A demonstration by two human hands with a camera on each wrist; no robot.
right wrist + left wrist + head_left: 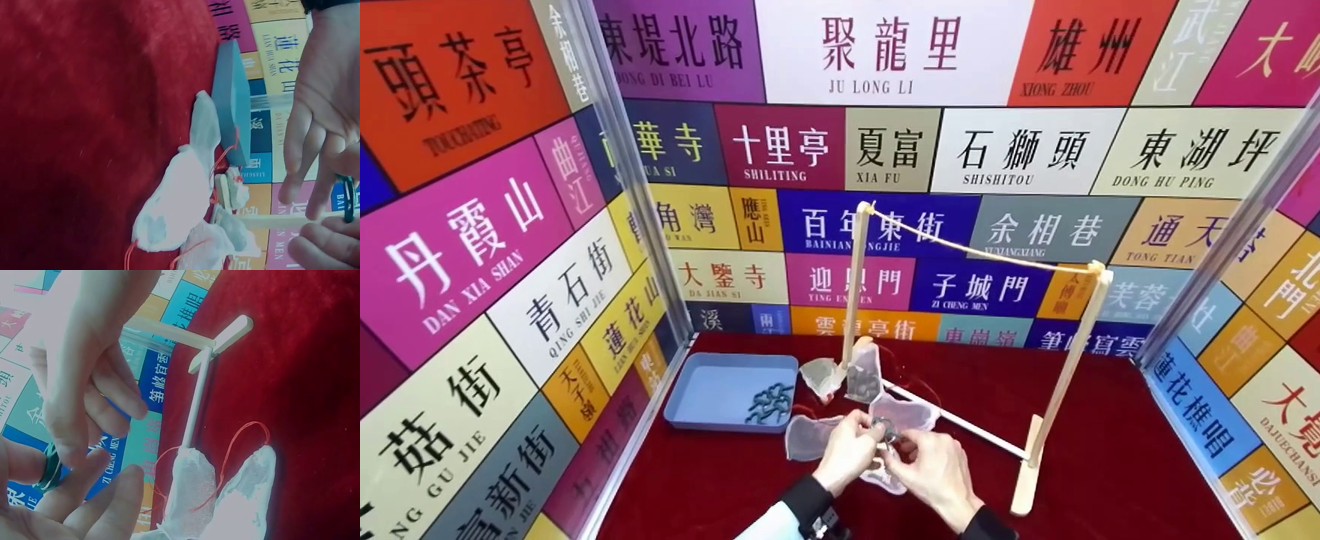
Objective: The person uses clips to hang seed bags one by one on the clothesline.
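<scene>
In the head view, my left hand (846, 450) and right hand (936, 466) meet over the front of the cloth. Between their fingertips is a small dark green loop-shaped piece (888, 429), perhaps a hook. The left wrist view shows this green piece (52, 468) between my left thumb and finger, with the right fingers close by. From the right wrist, the green piece (349, 198) appears pinched by both hands. Around and beneath them lie white mesh pouches (901, 412) with red strings; one pouch (812, 437) is beside my left hand.
A blue tray (690, 397) at left holds several dark green pieces (771, 403). Behind the hands stands a wooden frame (1069, 367) with a cord (975, 241) strung across its top and a white bar (960, 421) low down. Printed panels enclose the red cloth (1117, 450).
</scene>
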